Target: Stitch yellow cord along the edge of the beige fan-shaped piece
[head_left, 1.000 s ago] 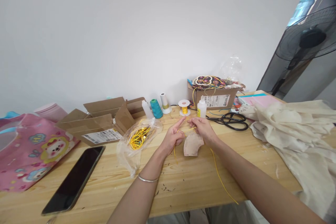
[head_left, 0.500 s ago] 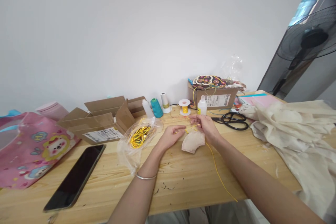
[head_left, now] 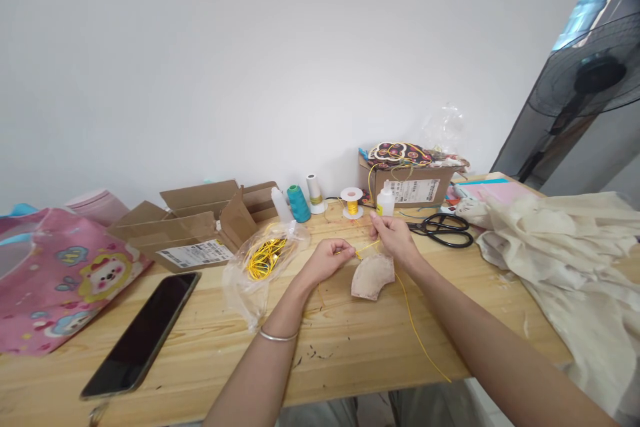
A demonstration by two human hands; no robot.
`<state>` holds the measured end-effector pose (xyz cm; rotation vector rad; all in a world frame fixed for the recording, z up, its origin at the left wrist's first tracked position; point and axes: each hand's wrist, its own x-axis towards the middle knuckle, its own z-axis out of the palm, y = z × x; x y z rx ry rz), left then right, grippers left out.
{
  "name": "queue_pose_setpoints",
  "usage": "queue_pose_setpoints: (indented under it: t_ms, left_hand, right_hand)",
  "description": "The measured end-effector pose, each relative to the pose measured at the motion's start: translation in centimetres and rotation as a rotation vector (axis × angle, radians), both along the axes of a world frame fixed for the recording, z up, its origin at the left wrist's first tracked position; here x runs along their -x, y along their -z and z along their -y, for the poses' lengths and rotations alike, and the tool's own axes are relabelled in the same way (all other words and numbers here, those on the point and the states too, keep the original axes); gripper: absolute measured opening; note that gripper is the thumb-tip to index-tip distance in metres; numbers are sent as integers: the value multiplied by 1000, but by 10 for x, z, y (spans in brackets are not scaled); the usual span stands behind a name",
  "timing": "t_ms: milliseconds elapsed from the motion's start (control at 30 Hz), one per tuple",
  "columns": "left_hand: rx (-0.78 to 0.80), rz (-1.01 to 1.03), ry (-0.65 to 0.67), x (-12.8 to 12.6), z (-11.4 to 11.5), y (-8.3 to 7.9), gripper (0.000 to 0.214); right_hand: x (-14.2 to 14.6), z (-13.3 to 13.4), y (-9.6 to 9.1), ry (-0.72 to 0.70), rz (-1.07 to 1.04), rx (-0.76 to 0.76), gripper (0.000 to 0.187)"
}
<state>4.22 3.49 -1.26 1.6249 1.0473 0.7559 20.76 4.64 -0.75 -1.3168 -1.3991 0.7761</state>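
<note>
Between my hands hangs a small beige fan-shaped fabric piece with a stitched edge. Yellow cord runs from beside it down to the table's front edge. My left hand is closed, thumb and finger pinching the yellow cord at the piece's upper left corner. My right hand is closed as well, its fingertips pinched on the cord above the piece. A short stretch of cord lies between the two hands. The exact grip of the right fingertips is too small to make out fully.
Behind the hands stand a yellow cord spool, a white bottle and a teal thread cone. Black scissors lie right, near cream fabric. Leftward are a bag of yellow cord, a phone and cardboard boxes.
My right hand's spread fingers have closed into a pinch. My left fingers have curled in, and the fabric piece has shifted slightly right and turned.
</note>
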Motion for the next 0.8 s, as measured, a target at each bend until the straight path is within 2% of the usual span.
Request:
queue_pose_setpoints:
  t_ms: [133, 300, 400, 600, 700, 800]
  left_hand:
    - [160, 118, -5, 0, 1, -2, 35]
    - [203, 203, -39, 5, 1, -4, 32]
    - [196, 218, -50, 7, 1, -4, 28]
    - [147, 263, -83, 4, 2, -7, 31]
    - [95, 279, -115, 2, 0, -5, 30]
    - [78, 275, -117, 1, -2, -1, 28]
  right_hand:
    - [-1, -1, 3, -157, 176, -83, 41]
    - [3, 3, 2, -355, 298, -70, 26]
    - [4, 5, 3, -358, 242, -48, 25]
    - [8, 9, 2, -278, 71, 140, 29]
    - [11, 9, 2, -261, 34, 133, 29]
    - [14, 7, 5, -232, 41, 60, 29]
